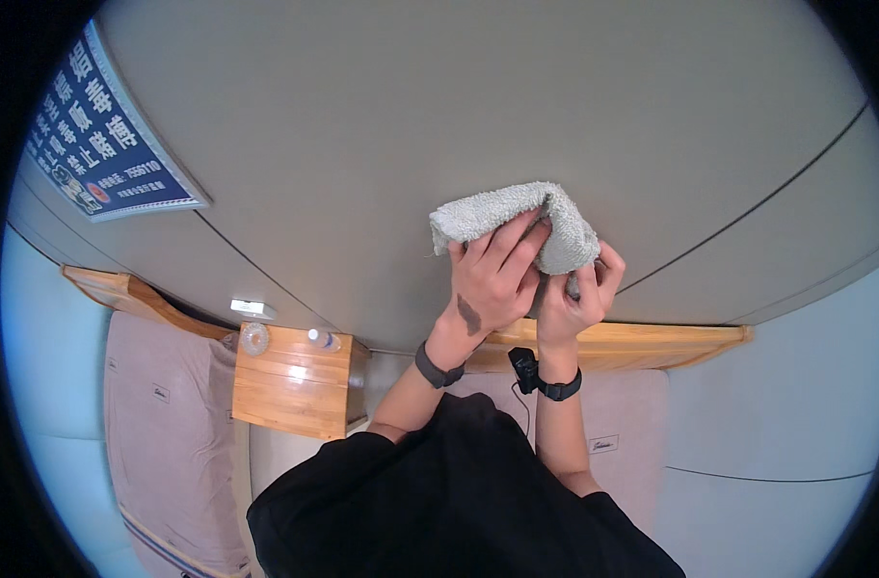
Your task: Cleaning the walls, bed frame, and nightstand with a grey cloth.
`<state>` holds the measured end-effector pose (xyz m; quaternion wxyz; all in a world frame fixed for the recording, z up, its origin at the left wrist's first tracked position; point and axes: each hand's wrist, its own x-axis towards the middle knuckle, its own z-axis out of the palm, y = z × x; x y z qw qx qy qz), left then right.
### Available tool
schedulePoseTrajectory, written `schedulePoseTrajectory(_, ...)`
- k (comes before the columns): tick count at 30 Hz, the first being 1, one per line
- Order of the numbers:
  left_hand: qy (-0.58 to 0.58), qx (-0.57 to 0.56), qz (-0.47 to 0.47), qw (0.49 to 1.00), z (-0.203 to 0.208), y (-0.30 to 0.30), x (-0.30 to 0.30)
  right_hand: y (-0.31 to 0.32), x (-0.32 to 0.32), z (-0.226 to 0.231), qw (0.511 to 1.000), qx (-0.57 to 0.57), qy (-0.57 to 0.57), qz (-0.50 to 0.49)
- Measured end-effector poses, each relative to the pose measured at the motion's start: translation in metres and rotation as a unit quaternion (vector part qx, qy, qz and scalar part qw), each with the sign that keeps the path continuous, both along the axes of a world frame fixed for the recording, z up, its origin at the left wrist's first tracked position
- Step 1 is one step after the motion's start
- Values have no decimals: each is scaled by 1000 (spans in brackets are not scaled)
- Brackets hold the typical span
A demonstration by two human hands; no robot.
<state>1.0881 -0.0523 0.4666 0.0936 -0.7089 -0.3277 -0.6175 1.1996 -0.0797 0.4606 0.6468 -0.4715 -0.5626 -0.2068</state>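
Observation:
A folded light grey terry cloth point(492, 209) is bunched in front of a grey-beige wall point(324, 125). I cannot tell whether it touches the wall. My left hand point(492, 279) is closed on the cloth's left and middle part, with some fingertips tucked into a fold. My right hand point(576, 306) pinches the lower right end, thumb and fingers bent around it. Part of the cloth and several fingertips are hidden in the folds. Both wrists wear dark bands, and a small black device point(523, 370) with a cable sits at the right one.
Below my hands runs a wooden headboard point(652, 339) of a bed with a pinkish sheet point(637, 414). To the left, a wooden nightstand point(290, 385) bears a glass ashtray point(254, 338) and a small bottle point(322, 339). Another bed point(165, 433) stands beyond it. A blue poster point(112, 135) hangs upper left.

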Motion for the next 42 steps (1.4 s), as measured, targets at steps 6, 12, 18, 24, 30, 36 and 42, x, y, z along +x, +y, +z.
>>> schedulePoseTrajectory(6, -26, 29, 31, 999, -6, 23, -72, 18, -74, 3, 999, 8, -21, 37)
schedulePoseTrajectory(12, -79, 47, 59, 994, -22, 48, -152, 35, -151, 7, 991, -2, -91, 102)
schedulePoseTrajectory(18, -149, 56, 79, 984, -43, 61, -187, 44, -195, 3, 978, -9, -139, 156)
schedulePoseTrajectory(24, -304, 18, 4, 953, -76, 61, -139, 41, -169, -6, 973, -13, -159, 164)
schedulePoseTrajectory(30, -253, 8, 2, 967, -82, 49, -83, 27, -111, -10, 982, -13, -133, 134)
schedulePoseTrajectory(36, -167, -21, 5, 986, -94, 25, -6, 5, -33, -13, 992, -4, -99, 73)
schedulePoseTrajectory(42, -115, -21, -37, 993, -96, 4, 84, -17, 63, -13, 996, -1, -93, 2)
